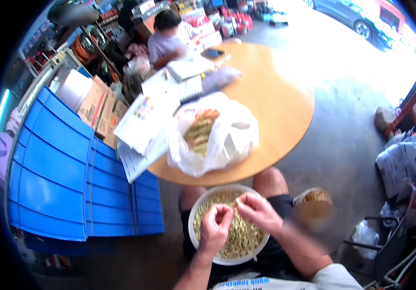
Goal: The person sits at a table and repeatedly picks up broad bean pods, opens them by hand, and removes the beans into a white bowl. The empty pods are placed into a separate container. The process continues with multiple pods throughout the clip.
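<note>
- Head view is looking down on a person sitting at a round wooden table (275, 106), with a white bowl (199, 205) resting on the lap.
- Far left, a stack of blue plastic panels (67, 169) is leaning beside the table, with cardboard boxes (100, 104) sitting just behind it.
- Printed sheets and booklets (142, 123) are lying on the table's left edge and hanging over it.
- Beside them, a white plastic bag (232, 137) is lying open on the table, showing a heap of greenish pods (199, 130) inside.
- Below the table edge, the bowl is holding a mass of small pale green beans (242, 237) that nearly fills it.
- Left hand (216, 227) is hovering over the left part of the bowl, fingers curled into a closed pinch; whatever it is pinching is too small to make out.
- Right hand (257, 210) is sitting over the bowl's upper middle, just beside the left hand, fingertips pinched shut on a small pale bean piece (237, 202) at the point where the two hands are meeting.
- Right of the bowl, a second small container (317, 195) with brownish contents is sitting near the person's knee.
- At the far side of the table, another person (167, 41) is sitting bent over papers.
- Far right, white sacks (401, 162) are lying on the concrete floor (343, 140).
</note>
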`<state>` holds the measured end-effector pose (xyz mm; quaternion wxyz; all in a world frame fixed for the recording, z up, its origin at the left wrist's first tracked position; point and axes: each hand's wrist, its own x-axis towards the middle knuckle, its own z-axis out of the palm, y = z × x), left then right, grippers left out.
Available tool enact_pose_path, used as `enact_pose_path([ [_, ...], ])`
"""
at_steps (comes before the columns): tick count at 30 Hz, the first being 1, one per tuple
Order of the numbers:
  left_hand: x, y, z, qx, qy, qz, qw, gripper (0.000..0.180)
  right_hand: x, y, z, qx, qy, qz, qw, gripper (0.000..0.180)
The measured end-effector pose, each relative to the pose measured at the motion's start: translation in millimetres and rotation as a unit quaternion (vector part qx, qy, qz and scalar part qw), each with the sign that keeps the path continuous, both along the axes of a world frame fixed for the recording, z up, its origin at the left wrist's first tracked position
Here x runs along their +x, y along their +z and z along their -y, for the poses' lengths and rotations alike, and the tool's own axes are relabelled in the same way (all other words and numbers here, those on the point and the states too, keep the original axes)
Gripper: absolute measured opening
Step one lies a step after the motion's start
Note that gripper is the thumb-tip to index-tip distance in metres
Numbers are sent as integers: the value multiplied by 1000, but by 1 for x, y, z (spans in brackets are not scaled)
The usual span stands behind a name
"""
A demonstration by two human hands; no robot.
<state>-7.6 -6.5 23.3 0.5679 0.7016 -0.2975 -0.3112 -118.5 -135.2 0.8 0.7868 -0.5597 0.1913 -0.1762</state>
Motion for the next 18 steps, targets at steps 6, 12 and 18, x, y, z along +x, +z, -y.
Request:
enact_pose_path([
  [6, -8, 3, 5, -34, -2, -41, 999, 5, -3, 4, -1, -47, -8, -12, 999, 14],
  [12, 0, 7, -1, -20, -4, -71, 997, 11, -32, 42, 30, 54, -60, 6, 997, 13],
  [18, 16, 3, -14, -40, 13, -48, 998, 9, -96, 48, 78, 2, -215, -39, 976, 9],
])
